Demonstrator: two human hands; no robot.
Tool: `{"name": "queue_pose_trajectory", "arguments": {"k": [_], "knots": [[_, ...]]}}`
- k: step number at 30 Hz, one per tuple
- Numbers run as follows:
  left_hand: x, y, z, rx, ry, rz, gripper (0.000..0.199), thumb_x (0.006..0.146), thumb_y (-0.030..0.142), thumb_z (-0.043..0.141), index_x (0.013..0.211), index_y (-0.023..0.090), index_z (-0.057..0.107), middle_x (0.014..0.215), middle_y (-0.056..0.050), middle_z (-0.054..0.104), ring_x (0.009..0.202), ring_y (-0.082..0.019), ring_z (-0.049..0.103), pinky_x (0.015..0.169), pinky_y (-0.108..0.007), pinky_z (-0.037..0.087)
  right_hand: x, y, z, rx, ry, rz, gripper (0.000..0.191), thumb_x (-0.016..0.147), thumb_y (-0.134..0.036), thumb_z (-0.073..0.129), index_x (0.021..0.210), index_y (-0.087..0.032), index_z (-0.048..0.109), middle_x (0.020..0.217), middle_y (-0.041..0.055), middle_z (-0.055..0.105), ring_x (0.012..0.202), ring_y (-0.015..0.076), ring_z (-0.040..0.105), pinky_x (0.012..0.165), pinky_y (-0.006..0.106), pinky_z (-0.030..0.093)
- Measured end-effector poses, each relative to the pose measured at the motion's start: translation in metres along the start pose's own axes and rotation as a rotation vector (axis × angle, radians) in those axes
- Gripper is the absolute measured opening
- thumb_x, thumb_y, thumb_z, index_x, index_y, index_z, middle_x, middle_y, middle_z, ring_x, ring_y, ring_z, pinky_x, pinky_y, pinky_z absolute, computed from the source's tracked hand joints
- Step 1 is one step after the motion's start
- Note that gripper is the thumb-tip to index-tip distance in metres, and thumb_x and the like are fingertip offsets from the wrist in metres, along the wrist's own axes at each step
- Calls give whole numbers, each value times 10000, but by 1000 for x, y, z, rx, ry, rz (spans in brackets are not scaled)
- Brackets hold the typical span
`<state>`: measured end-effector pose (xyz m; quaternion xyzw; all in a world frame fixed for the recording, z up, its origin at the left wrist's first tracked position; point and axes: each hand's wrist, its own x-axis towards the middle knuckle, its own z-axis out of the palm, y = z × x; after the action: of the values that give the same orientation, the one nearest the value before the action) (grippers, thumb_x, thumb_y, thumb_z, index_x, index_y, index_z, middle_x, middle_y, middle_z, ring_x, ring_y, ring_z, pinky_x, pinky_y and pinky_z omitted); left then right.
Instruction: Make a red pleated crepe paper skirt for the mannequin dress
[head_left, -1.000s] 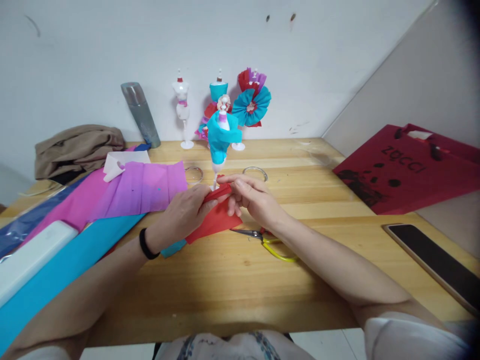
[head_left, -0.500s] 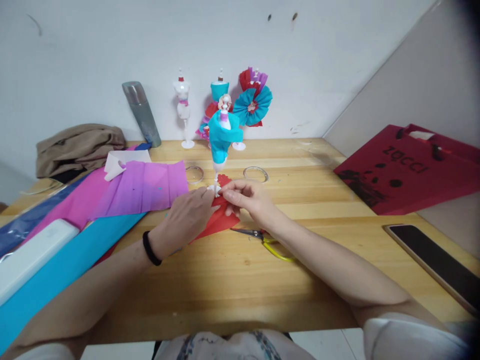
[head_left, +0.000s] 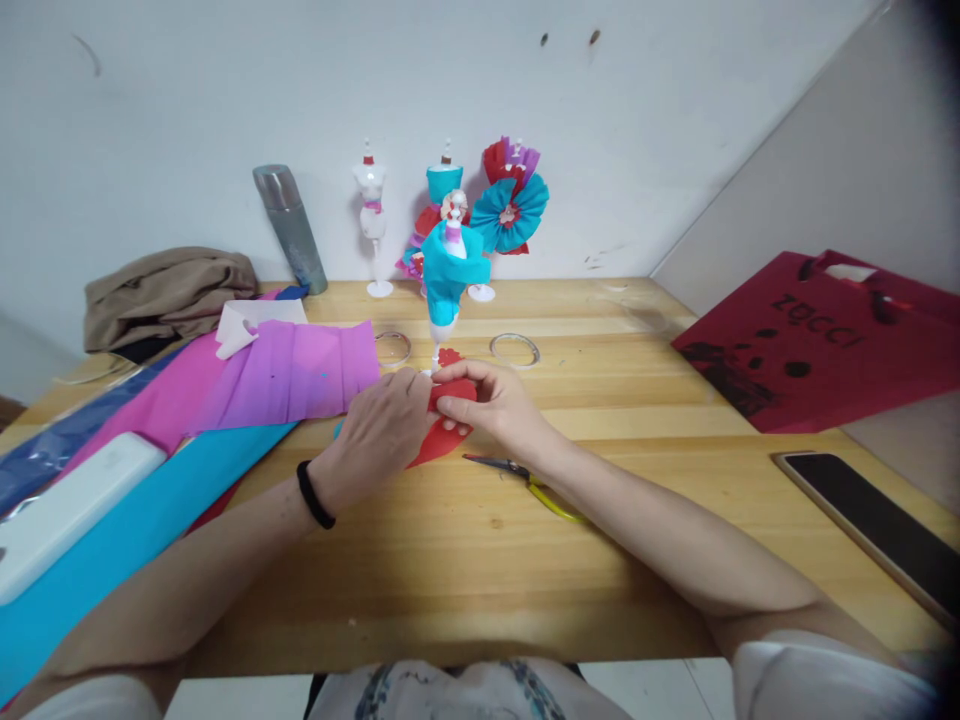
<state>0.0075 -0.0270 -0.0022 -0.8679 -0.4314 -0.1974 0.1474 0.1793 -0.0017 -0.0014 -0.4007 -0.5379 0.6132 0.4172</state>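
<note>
Over the surface (head_left: pixel 450 590), in from its near edge, the right hand (head_left: pixel 495 408) pinches a red sheet (head_left: pixel 459 391), seemingly mid-fold; the left hand (head_left: pixel 386 425) hides its grip. Next calls for steady creasing.

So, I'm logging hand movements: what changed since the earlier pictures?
The right hand has curled closer around the red piece, which shows a broader face; the left hand has turned, hiding its thumb. No release shows. The scissors and turquoise-draped mannequin stayed put.

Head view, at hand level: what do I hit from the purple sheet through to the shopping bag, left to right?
Purple sheet → left hand → red material → right hand → red shopping bag.
</note>
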Motion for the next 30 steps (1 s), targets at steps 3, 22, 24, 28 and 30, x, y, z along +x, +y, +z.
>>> {"name": "queue_pose_trajectory", "arguments": {"k": [3, 22, 24, 28, 30], "knots": [[2, 2, -3, 19, 6, -41, 218, 1004, 275, 400, 849, 180, 521, 751, -50, 580, 695, -201, 553, 596, -309, 392, -2, -1, 2, -6, 26, -37, 360, 595, -317, 831, 890, -172, 683, 550, -44, 654, 475, 91, 585, 491, 227, 475], [2, 1, -12, -117, 118, 37, 209, 950, 115, 323, 827, 217, 458, 740, -50, 554, 680, -201, 506, 614, -339, 374, -5, -1, 4, 33, 48, -183, 327, 631, -320, 812, 885, -197, 647, 679, -41, 640, 477, 85, 542, 510, 265, 463], [2, 3, -12, -138, 104, 41, 226, 945, 110, 312, 800, 220, 447, 724, -48, 554, 674, -199, 505, 603, -338, 379, -4, 0, 5, 29, 51, -193, 319, 636, -319, 807, 885, -200, 647, 694, -39, 641, 479, 84, 537, 511, 268, 471], [8, -2, -19, -292, 19, -77, 272, 997, 220, 306, 809, 202, 501, 731, -39, 570, 666, -188, 525, 612, -330, 412, -3, 0, 2, -16, 80, -206, 325, 642, -331, 800, 900, -184, 667, 714, -20, 648, 478, 89, 544, 497, 272, 467], [13, -15, -28, -355, 31, -191, 278, 1005, 288, 333, 904, 178, 568, 850, -58, 633, 772, -194, 582, 709, -330, 458, -1, -3, -2, -59, 129, -233, 309, 651, -330, 787, 894, -172, 680, 683, -22, 638, 459, 87, 547, 469, 260, 437]]}}
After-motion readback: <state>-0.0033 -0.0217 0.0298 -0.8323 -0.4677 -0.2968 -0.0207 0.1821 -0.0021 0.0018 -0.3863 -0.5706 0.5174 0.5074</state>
